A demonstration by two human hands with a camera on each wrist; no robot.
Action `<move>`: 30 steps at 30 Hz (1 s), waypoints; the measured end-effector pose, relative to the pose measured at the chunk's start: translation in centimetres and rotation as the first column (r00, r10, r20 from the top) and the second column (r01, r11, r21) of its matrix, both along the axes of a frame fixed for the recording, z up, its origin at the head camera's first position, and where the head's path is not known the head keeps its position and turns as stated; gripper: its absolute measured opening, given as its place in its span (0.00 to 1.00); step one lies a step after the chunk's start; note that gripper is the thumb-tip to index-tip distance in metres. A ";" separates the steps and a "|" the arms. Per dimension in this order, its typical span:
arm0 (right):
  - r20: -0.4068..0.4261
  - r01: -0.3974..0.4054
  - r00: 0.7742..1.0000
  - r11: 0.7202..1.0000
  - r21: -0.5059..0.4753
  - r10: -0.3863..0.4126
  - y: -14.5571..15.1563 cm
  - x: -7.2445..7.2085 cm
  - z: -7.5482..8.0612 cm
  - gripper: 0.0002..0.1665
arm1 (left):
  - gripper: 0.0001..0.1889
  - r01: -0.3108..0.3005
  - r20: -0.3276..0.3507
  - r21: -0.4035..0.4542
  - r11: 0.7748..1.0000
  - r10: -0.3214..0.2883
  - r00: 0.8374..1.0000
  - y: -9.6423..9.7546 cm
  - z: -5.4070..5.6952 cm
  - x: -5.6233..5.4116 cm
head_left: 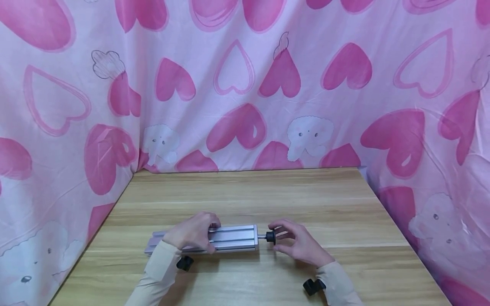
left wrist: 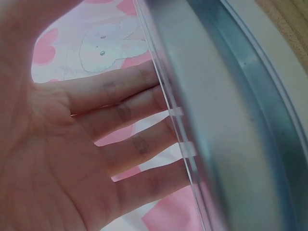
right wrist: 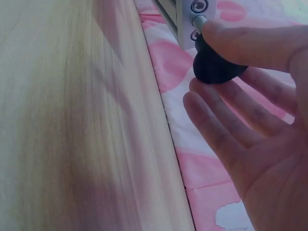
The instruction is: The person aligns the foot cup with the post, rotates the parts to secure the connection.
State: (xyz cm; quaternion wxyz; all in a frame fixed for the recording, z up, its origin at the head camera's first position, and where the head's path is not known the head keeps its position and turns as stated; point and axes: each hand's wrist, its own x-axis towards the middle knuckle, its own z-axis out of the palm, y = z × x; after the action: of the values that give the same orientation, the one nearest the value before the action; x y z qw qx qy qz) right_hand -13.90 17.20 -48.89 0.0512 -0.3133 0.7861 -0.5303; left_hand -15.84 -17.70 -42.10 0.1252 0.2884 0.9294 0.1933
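Note:
A silver aluminium profile (head_left: pixel 235 238) lies lengthwise across the wooden table, grooves running along it. My left hand (head_left: pixel 193 233) grips it from above near its middle, thumb on the near side; in the left wrist view the fingers lie against its edge (left wrist: pixel 207 115). A threaded stud (head_left: pixel 262 236) sticks out from the plate (right wrist: pixel 184 24) on its right end, where socket screws show. On the stud sits a black round levelling foot (head_left: pixel 270 236). My right hand (head_left: pixel 300 244) holds this foot, thumb (right wrist: pixel 255 45) on one side and curved fingers on the other.
The wood-grain table (head_left: pixel 245 195) reaches back to a pink heart-patterned cloth (head_left: pixel 245 85) that hangs behind and on both sides. Black wrist mounts (head_left: pixel 314 287) sit at both sleeves. Beyond the table's edge, the right wrist view shows more of the cloth.

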 end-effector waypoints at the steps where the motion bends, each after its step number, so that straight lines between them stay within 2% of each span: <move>1: 0.002 -0.003 1.000 1.000 -0.003 0.003 0.0 0.0 0.0 0.33 | 0.29 -0.001 0.001 -0.002 1.000 0.001 1.000 0.0 0.0 0.0; 8: 0.048 0.022 0.999 1.000 -0.005 -0.021 0.1 0.1 0.2 0.27 | 0.29 -0.007 0.002 -0.006 1.000 0.007 1.000 0.1 0.0 0.1; 13: 0.092 0.058 0.994 0.998 0.034 -0.061 0.1 0.1 0.1 0.25 | 0.29 0.008 -0.016 -0.007 1.000 -0.008 1.000 0.1 0.0 0.1; 23: 0.145 0.023 0.989 0.998 0.063 -0.031 0.2 -0.1 0.1 0.24 | 0.30 0.008 -0.011 -0.004 1.000 -0.008 1.000 0.1 0.0 0.1; 26: 0.147 0.030 0.988 0.997 0.078 -0.041 0.2 0.0 0.1 0.25 | 0.29 0.010 -0.008 0.005 1.000 -0.010 1.000 0.1 0.0 0.1; 30: 0.107 0.063 0.991 0.993 0.103 -0.074 0.1 0.1 0.2 0.27 | 0.28 0.005 -0.006 0.018 1.000 -0.005 1.000 -0.1 -0.1 0.0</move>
State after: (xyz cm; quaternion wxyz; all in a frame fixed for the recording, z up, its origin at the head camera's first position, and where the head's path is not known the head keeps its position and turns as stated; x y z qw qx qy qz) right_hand -13.83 17.27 -48.72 0.0921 -0.2532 0.8177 -0.5086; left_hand -15.82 -17.81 -42.24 0.1206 0.2925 0.9272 0.2003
